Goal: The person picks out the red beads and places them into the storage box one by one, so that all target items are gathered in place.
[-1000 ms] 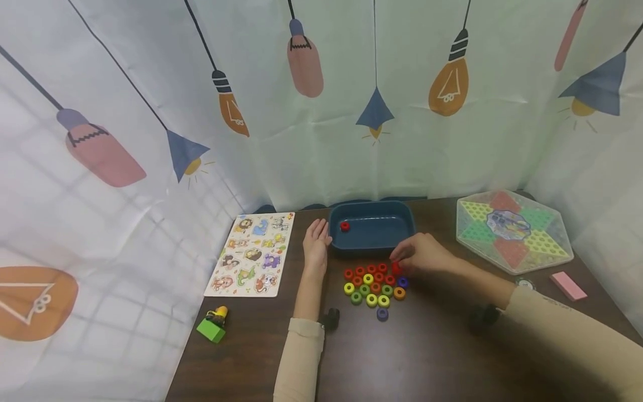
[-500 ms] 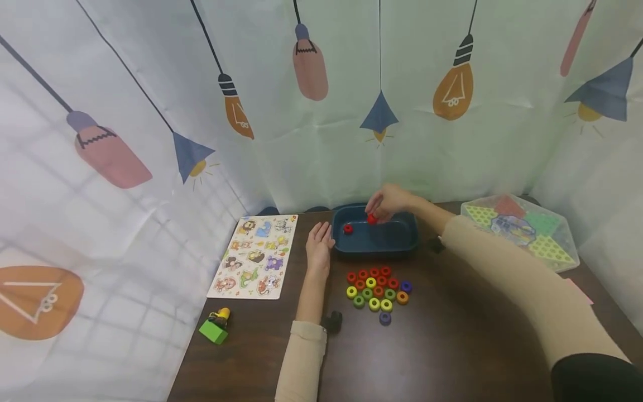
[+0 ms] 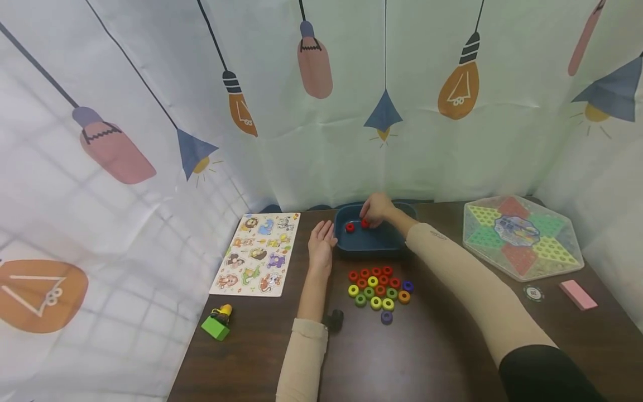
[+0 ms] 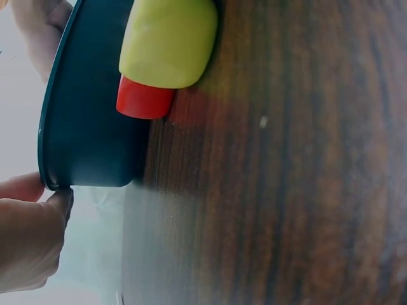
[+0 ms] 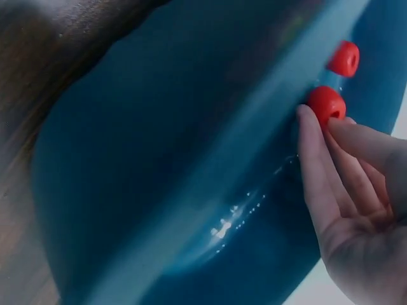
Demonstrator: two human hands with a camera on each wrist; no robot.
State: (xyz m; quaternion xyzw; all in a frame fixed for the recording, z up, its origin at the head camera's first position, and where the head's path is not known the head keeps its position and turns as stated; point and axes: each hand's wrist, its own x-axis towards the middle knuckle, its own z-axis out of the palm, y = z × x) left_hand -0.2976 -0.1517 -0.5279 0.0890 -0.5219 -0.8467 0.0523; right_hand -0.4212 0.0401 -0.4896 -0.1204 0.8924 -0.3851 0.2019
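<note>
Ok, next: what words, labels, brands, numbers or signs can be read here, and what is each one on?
Nothing can be read with certainty.
Round chip: a dark mark in its middle, too small to read.
Game box: a label in the middle of its top, too blurred to tell any lettering.
Right sleeve: a small dark print near the cuff, too small to read.

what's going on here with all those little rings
A person's right hand pinches a red ring between thumb and fingers inside the dark blue tray, near another red ring lying in it. The left hand touches the tray's left end. The remaining rings, several of them red, plus yellow, green, orange, blue and purple, lie on the table in front of the tray.
</note>
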